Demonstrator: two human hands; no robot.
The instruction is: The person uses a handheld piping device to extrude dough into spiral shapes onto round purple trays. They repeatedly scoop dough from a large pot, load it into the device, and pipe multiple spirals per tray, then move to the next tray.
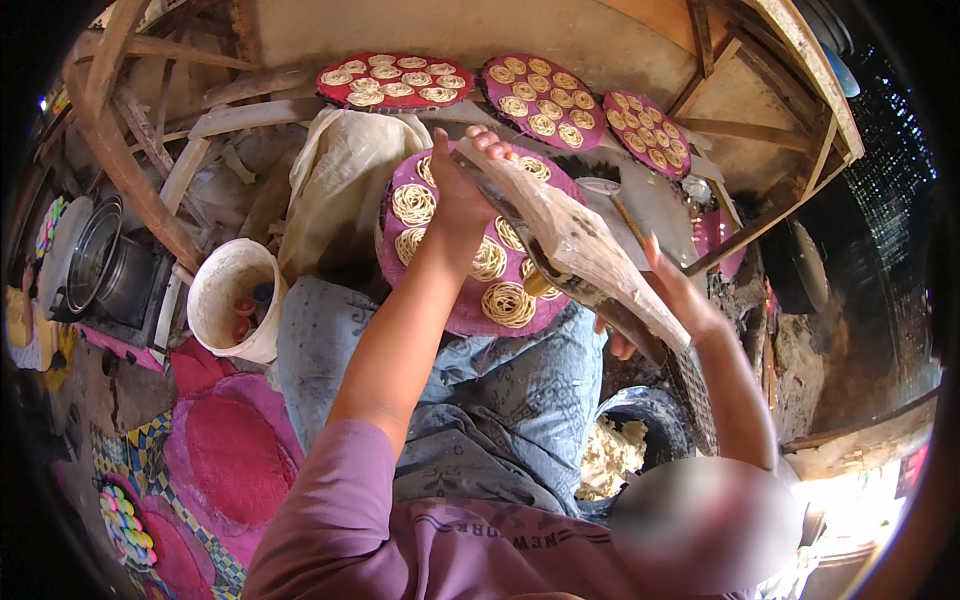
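A long wooden press (590, 235), pale on top and darker below, slants over my lap. My left hand (475, 170) is closed round its far left end. At the near right end my right hand (685, 295) grips it, with fingertips showing underneath. Below the press lies a round purple mat (552, 314) on my lap, bearing several coiled nests of pale noodle strands (508, 304). The press and my left arm hide part of the mat. A rounded tip sticks out under the press beside one nest; its kind is unclear.
Round mats with noodle nests, one red (329, 79), stand along the back. A pale cloth (335, 190) hangs at the far left of my lap. A white bucket (207, 310) holds small reddish things. Dough (612, 455) fills a dark tub at my right. Wooden beams (140, 195) frame both sides.
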